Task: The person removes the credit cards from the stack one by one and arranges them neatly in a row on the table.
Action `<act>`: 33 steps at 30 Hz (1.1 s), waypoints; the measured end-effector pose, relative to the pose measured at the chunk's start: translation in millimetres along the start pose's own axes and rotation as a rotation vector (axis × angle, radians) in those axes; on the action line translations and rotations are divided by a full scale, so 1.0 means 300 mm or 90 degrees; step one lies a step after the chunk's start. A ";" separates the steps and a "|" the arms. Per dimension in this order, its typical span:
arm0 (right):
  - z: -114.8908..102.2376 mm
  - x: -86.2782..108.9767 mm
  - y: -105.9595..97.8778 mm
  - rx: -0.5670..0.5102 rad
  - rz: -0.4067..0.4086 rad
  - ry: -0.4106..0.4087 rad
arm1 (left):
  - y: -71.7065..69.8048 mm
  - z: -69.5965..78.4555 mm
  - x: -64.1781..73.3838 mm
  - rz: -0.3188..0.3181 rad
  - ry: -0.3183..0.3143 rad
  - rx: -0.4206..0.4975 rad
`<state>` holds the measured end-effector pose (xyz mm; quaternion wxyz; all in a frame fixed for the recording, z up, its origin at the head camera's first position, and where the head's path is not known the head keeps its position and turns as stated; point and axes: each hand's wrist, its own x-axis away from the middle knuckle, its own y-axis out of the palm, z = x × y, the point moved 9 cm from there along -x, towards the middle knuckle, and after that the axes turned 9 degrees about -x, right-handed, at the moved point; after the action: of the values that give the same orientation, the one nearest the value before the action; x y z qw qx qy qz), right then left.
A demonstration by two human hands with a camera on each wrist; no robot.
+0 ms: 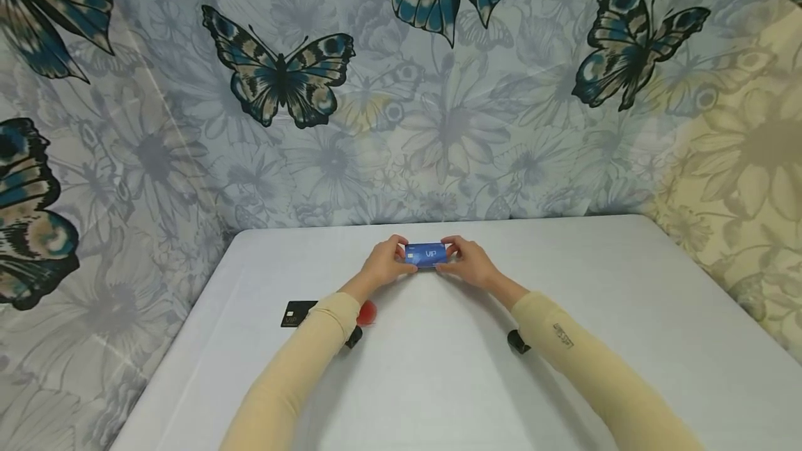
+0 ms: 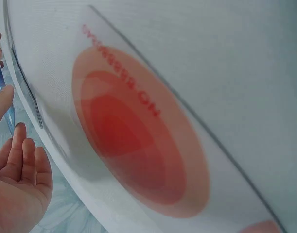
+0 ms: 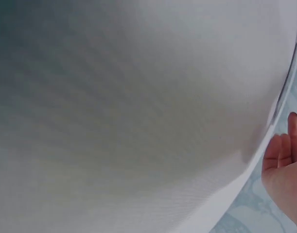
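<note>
A blue card [image 1: 426,255] with white "VIP" lettering and a small chip mark is held up over the far part of the table, its printed face toward the head camera. My left hand [image 1: 385,262] pinches its left end between thumb and fingers. At the opposite end, my right hand [image 1: 470,263] pinches it the same way. In the left wrist view the blue card [image 2: 11,116] appears nearly edge-on beside the left hand [image 2: 22,184]. Only part of the right hand [image 3: 287,179] enters the right wrist view, at its right edge.
A black card [image 1: 297,313] lies on the white table [image 1: 432,381], left of the left forearm. Partly behind that sleeve is a pale card with a red oval [image 2: 133,141] and red number print. A butterfly-patterned cloth [image 1: 451,124] hangs behind the table.
</note>
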<state>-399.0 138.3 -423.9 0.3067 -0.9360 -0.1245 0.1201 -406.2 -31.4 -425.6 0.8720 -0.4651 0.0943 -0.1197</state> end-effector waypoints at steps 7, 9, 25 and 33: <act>-0.018 0.026 -0.001 -0.014 0.004 -0.029 | -0.006 -0.004 0.019 0.007 0.015 0.013; -0.023 0.034 0.000 -0.016 0.002 -0.037 | -0.007 -0.003 0.031 0.006 0.018 0.017; -0.044 0.107 0.022 -0.036 -0.013 -0.034 | -0.016 0.020 0.130 0.013 0.054 0.016; -0.045 0.143 0.044 -0.033 -0.018 -0.025 | -0.006 0.009 0.172 0.008 0.062 0.027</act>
<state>-352.5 133.9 -427.7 0.2816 -0.9391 -0.1468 0.1309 -356.6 -45.6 -425.5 0.8767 -0.4398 0.1367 -0.1389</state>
